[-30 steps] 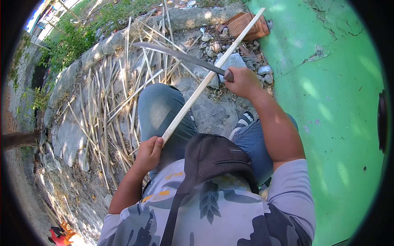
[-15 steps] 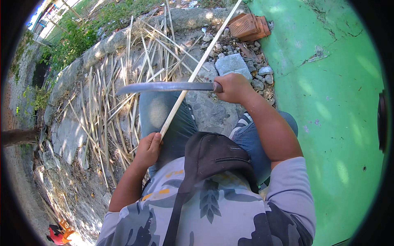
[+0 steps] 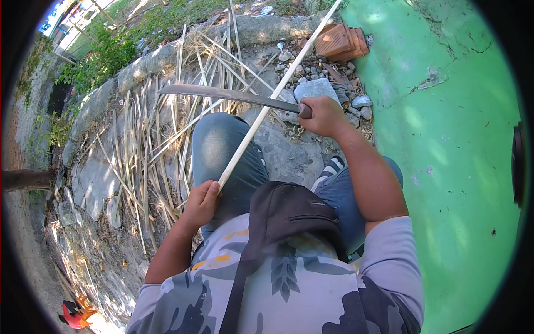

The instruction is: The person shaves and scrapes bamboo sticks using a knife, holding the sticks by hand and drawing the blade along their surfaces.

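Outdoors, a green floor, cracked toward its far end, fills the right side, dappled with pale patches of sunlight. Along its edge lie orange-brown clay blocks and grey rubble. Rough grey ground spreads leftward to a low stone curb, with leafy plants growing beyond.

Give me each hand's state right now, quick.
Left hand: closed, holding the lower end of the pale wooden strip.
Right hand: closed, holding the long blade by its handle.
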The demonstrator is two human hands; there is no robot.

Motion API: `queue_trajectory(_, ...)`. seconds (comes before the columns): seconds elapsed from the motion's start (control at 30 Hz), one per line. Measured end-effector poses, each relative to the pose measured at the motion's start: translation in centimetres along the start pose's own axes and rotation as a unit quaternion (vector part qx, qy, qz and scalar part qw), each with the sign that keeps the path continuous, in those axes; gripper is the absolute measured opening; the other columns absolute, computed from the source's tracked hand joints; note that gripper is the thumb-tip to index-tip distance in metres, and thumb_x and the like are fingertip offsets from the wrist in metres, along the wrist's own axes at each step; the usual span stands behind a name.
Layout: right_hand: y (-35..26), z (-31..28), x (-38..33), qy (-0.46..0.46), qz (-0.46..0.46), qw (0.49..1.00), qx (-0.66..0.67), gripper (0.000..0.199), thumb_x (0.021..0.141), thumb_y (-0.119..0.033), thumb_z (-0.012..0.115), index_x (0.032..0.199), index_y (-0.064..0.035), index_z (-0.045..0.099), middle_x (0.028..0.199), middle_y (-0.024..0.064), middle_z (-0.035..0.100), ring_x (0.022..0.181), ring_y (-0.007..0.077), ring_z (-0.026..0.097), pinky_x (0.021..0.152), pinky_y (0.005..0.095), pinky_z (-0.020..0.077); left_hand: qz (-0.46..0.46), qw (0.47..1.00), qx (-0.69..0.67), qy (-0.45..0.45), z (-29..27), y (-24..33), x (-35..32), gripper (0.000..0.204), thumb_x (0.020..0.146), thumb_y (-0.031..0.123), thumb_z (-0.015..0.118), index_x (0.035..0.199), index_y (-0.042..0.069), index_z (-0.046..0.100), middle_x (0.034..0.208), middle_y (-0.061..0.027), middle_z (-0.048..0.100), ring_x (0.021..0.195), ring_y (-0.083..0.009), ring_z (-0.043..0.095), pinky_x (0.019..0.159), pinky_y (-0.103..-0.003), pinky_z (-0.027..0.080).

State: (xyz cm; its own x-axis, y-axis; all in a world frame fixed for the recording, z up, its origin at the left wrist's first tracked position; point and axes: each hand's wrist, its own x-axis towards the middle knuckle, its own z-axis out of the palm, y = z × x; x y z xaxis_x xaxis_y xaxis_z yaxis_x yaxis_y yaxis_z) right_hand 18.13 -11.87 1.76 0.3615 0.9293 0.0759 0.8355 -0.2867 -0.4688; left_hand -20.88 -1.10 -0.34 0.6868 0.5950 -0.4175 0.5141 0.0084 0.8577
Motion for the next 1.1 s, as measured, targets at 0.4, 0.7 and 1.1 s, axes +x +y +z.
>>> queue_trajectory(0.4, -1.9, -2.2, -0.8, 0.055, 0.064, 0.862, 0.5, 0.017, 0.089, -0.019, 0.072, 0.087, -0.0073, 0.06, 0.07, -0.0003, 0.061, 0.054, 0.0056, 0.052, 0.05, 0.0229, 0.0416, 0.053, 0.998, 0.021, 0.009, 0.2, -0.6, -1.1, 0.045, 0.108, 0.039, 0.044, 0.091, 0.002, 0.064, 0.072, -0.0013, 0.057, 0.071, -0.0115, 0.053, 0.066, -0.03, 0.045)
queue_trajectory(0.7, -0.9, -1.8, -0.8, 0.091, 0.099, 0.839, 0.528, 0.026, 0.088, -0.02, 0.074, 0.071, -0.008, 0.059, 0.058, -0.0035, 0.051, 0.048, 0.0055, 0.046, 0.044, 0.025, 0.0371, 0.065, 0.994, 0.086, 0.008, 1.2, 1.2, -1.7, 0.046, 0.107, 0.04, 0.046, 0.09, 0.001, 0.064, 0.07, -0.006, 0.06, 0.067, -0.0142, 0.056, 0.064, -0.033, 0.046)
queue_trajectory(1.1, -0.1, -1.4, -2.5, 0.164, 0.077, 0.913, 0.366, 0.032, 0.085, -0.03, 0.079, 0.082, -0.0021, 0.064, 0.065, -0.0006, 0.057, 0.061, 0.009, 0.05, 0.057, 0.0319, 0.0434, 0.081, 0.983, 0.165, -0.006, 2.3, 4.1, -2.5, 0.043, 0.104, 0.037, 0.047, 0.095, 0.0, 0.066, 0.073, -0.0164, 0.064, 0.068, -0.0276, 0.063, 0.067, -0.039, 0.049)
